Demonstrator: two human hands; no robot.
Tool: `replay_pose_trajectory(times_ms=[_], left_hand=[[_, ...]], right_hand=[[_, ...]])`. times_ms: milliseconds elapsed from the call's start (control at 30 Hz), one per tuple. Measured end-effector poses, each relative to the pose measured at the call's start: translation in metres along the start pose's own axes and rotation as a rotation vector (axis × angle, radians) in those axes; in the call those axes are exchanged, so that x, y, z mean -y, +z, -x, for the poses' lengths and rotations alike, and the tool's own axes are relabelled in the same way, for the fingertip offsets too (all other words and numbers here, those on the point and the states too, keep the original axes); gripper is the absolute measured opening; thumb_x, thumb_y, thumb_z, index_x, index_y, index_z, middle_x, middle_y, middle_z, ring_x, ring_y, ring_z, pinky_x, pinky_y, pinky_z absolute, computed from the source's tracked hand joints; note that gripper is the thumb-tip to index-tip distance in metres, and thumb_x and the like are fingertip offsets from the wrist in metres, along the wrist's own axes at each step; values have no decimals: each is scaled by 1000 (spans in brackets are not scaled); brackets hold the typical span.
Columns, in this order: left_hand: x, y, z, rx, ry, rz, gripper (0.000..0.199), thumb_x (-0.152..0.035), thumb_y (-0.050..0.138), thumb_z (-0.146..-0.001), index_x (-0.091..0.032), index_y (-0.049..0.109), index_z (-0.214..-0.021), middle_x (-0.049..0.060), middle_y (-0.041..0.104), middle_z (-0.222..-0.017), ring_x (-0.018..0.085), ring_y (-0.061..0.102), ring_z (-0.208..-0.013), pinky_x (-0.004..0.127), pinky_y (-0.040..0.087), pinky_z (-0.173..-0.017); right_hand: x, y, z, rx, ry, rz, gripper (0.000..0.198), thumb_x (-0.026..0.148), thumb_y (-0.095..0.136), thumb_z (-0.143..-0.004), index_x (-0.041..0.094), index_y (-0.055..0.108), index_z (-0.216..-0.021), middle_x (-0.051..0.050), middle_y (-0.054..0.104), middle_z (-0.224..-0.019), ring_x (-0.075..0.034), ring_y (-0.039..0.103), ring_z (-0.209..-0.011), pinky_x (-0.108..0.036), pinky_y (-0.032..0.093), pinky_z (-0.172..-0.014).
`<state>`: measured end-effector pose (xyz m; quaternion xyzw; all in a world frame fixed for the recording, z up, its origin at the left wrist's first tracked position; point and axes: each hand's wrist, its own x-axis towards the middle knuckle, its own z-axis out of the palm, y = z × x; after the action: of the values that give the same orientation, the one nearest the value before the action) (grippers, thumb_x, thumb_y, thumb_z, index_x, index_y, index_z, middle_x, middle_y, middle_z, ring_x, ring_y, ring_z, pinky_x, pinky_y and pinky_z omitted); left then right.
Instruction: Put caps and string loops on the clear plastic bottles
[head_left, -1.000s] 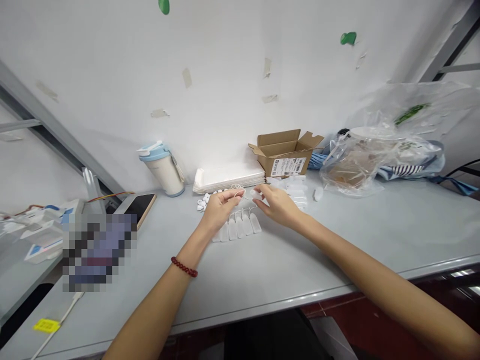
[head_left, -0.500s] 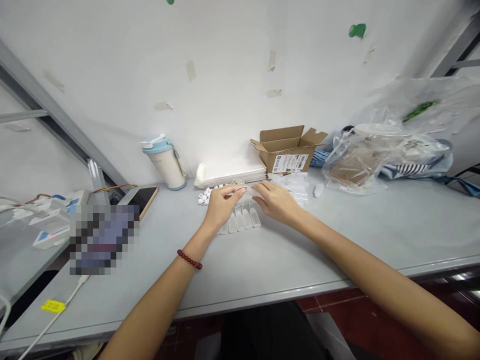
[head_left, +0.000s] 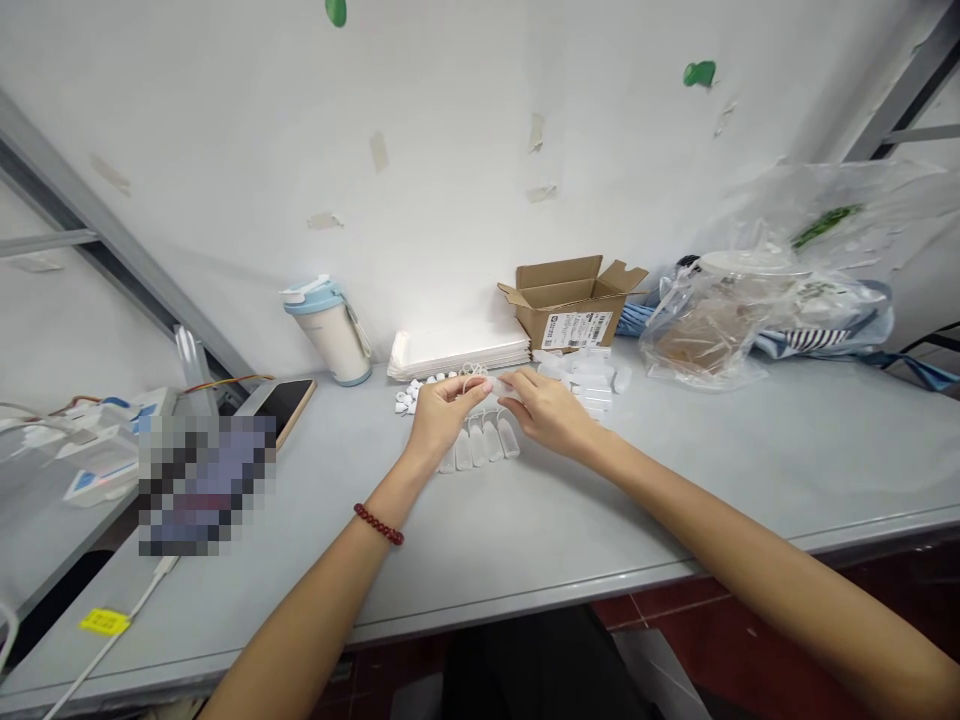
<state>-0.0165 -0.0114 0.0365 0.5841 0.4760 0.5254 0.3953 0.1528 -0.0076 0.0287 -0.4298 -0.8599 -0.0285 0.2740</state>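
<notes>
- Hands meet at mid-surface: left hand (head_left: 442, 415) and right hand (head_left: 547, 410), fingertips nearly touching.
- Both are pinched shut on one small translucent vial (head_left: 496, 386), held just above the grey surface (head_left: 525, 520); the two-point grip likely steadies it for fine work. A thin white loop (head_left: 472, 378) sits at the left fingertips.
- Row of finished-looking vials (head_left: 480, 445) lies side by side directly below the hands, within reach.
- Loose white caps (head_left: 409, 397) lie just left, and a pile of clear vials (head_left: 592, 375) just right, so stock flanks the work spot.
- Behind stand an open cardboard box (head_left: 574, 300), a stack of white trays (head_left: 457, 352) and a blue-lidded tumbler (head_left: 330, 330).
- Phone (head_left: 283, 405) lies far left, well apart.
</notes>
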Motion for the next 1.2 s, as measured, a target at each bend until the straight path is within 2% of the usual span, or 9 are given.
replay_pose_trajectory(times_ms=[200, 367, 467, 600, 667, 767, 900, 1100, 1200], left_hand=[[-1, -3, -1, 28, 1, -45, 28, -42, 69, -70, -16, 73, -80, 3, 70, -80, 15, 58, -75, 26, 44, -67], [-2, -2, 0, 37, 33, -53, 26, -38, 68, -71, -14, 71, -79, 4, 70, -79, 16, 59, -75, 27, 46, -69], [-2, 0, 0, 54, 55, -58, 26, -36, 68, -71, -14, 71, -85, 6, 71, -85, 18, 62, -80, 29, 47, -74], [-4, 3, 4, 102, 111, -109, 27, -35, 63, -77, -14, 70, -93, 9, 72, -94, 20, 64, -87, 31, 48, -78], [-7, 4, 7, 55, 173, -213, 26, -34, 62, -78, -15, 69, -95, 9, 70, -96, 21, 63, -90, 31, 48, -76], [-9, 5, 10, -33, 386, -427, 27, -32, 63, -78, -17, 65, -101, 10, 66, -104, 22, 59, -98, 33, 49, -78], [-4, 5, 10, 6, 646, -591, 36, -30, 66, -78, -19, 59, -112, 10, 60, -114, 24, 54, -108, 41, 46, -90], [7, 4, 7, 22, 759, -690, 37, -27, 64, -81, -19, 55, -116, 10, 59, -115, 24, 53, -108, 43, 45, -92], [7, 5, 8, 8, 782, -709, 38, -31, 63, -82, -20, 55, -117, 10, 60, -114, 25, 53, -107, 44, 46, -91]], right_hand=[[2, 2, 2, -23, -12, -113, 34, 22, 42, -92, 14, 45, -125, -15, 63, -107, -24, 61, -90, -34, 46, -71], [1, 4, 1, -36, -4, -276, 32, 18, 38, -91, 13, 48, -121, -16, 63, -106, -22, 61, -90, -34, 46, -73], [-1, 5, -2, -26, 104, -502, 32, 19, 38, -89, 15, 49, -119, -9, 64, -91, -17, 61, -75, -32, 47, -68], [-4, 0, -7, 60, 289, -995, 30, 27, 43, -88, 18, 48, -116, -2, 60, -80, -13, 58, -63, -27, 49, -56], [-5, -3, -8, 77, 349, -1161, 29, 29, 47, -86, 19, 49, -113, -3, 61, -82, -12, 58, -65, -26, 49, -55], [-5, -6, -8, 91, 394, -1268, 28, 29, 52, -84, 20, 50, -110, -2, 62, -81, -12, 58, -66, -26, 50, -56], [-4, -4, -8, 94, 426, -1335, 27, 29, 56, -84, 20, 52, -108, -3, 65, -83, -11, 58, -65, -26, 51, -58], [-6, -9, -8, 189, 478, -1380, 26, 26, 56, -83, 19, 53, -108, -6, 68, -89, -14, 62, -72, -31, 52, -68], [-7, -16, -9, 179, 455, -1340, 22, 26, 56, -82, 18, 57, -103, -6, 67, -87, -15, 63, -78, -31, 52, -71]])
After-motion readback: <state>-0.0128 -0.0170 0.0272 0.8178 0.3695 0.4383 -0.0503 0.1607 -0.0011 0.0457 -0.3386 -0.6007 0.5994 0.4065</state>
